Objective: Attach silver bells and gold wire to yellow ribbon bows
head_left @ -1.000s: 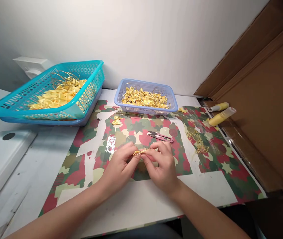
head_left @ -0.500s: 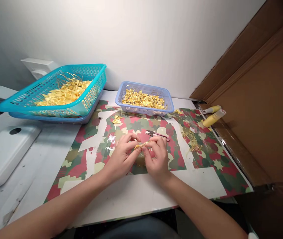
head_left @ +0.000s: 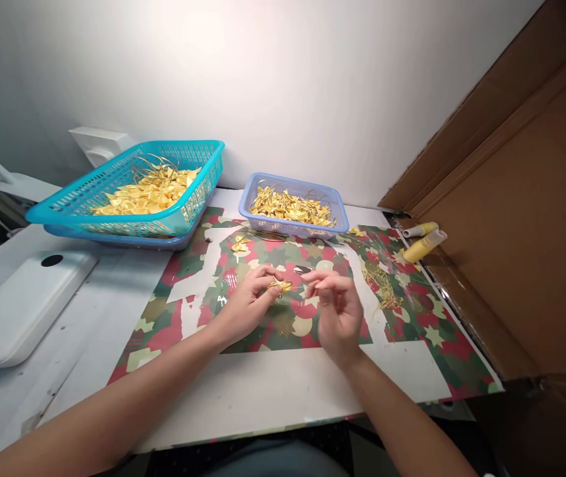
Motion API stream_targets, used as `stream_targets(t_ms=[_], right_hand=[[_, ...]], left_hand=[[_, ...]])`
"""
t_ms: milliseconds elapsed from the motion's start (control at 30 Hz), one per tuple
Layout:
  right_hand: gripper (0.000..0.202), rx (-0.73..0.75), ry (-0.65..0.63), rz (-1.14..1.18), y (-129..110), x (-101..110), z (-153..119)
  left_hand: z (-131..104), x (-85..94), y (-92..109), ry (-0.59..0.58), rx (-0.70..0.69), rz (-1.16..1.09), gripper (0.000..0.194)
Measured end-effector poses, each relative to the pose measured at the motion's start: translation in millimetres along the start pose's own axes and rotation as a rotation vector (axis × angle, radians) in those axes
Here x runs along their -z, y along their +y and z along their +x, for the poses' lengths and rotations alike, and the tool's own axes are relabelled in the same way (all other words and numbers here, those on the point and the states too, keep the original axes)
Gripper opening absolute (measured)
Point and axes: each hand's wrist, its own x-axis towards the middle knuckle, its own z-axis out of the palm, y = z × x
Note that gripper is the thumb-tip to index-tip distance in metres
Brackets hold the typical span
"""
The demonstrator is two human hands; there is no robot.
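My left hand [head_left: 253,298] pinches a small gold ribbon bow [head_left: 283,287] between thumb and fingers above the patterned mat. Just right of it, my right hand [head_left: 340,308] is raised with its fingers bent and brought together; a thin strand seems to run toward it from the bow, but what its fingertips hold is too small to tell. Behind the right fingers lie small scissors [head_left: 302,269], mostly covered. Another yellow bow [head_left: 240,244] rests on the mat in front of the lilac basket [head_left: 293,230], which holds many gold bows.
A turquoise basket [head_left: 208,179] of yellow bows stands at the back left, stacked on a blue one. A white device [head_left: 24,311] lies at the left. Gold scraps [head_left: 385,290] and yellow rolls [head_left: 425,246] are at the right, beside a cardboard wall [head_left: 521,199].
My right hand has moved away from my left hand, to the right. The bow stays in my left hand and shows more fully. The camera view has shifted slightly.
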Motion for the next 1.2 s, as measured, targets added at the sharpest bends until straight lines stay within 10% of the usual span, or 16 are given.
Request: stream_targets(t_ms=[367, 867, 1200], right_hand=[[0.004, -0.211, 0.024, 0.441, -32.9, 29.9, 36.6], [0.007, -0.150, -0.044, 0.313, -20.6, 49.7, 45.3], [0.017, -0.599, -0.348, 0.397, 25.9, 12.4, 22.4]], left_hand=[[5.7, 0.7, -6.0, 0.019, 0.045, -0.050, 0.035], [7.9, 2.5, 1.2, 0.125, 0.174, -0.297, 0.025], [10.3, 1.6, -10.5, 0.144, 0.203, -0.405, 0.035]])
